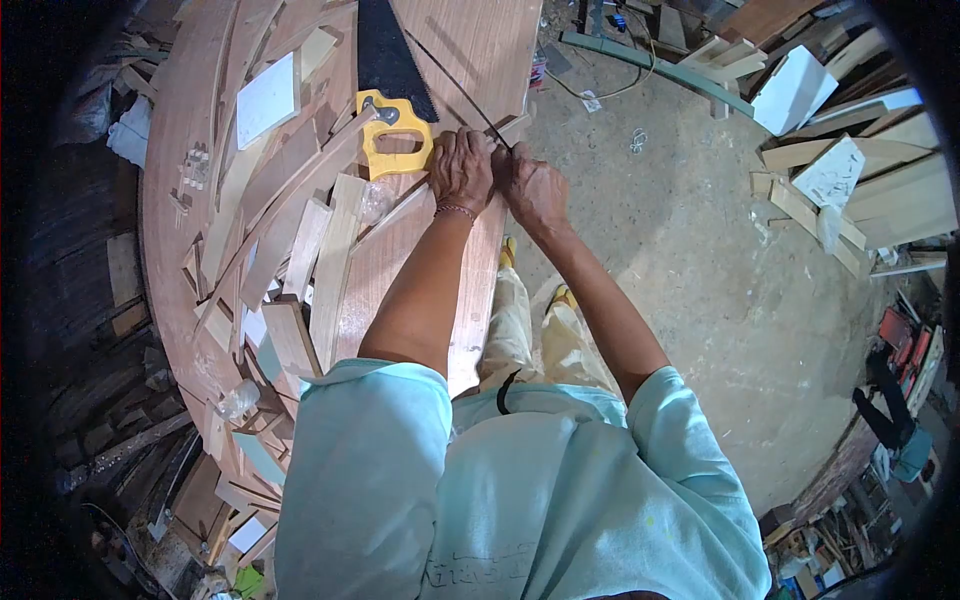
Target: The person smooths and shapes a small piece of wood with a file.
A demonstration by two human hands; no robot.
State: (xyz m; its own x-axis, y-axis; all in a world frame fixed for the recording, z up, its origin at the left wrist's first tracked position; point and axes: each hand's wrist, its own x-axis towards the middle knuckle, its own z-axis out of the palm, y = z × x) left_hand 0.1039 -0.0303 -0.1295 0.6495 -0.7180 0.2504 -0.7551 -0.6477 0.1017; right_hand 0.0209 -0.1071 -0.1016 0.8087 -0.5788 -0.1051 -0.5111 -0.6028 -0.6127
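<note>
My left hand (463, 172) is closed at the edge of the wooden table, beside the yellow handle of a hand saw (401, 134). Fingers of this hand hide what it holds. Just to its right, my right hand (536, 190) is closed around the lower end of a thin dark rod (455, 82), which slants up and left over the tabletop. Under the hands lies a strip of wood (512, 128), partly covered. The saw's dark blade points away from me.
Wood offcuts (292, 345) and a white board piece (267, 101) litter the wooden table (400, 260) on the left. Boards (900, 200) lean at the right beyond the concrete floor (690, 300). A green strip (655, 70) lies at the upper right.
</note>
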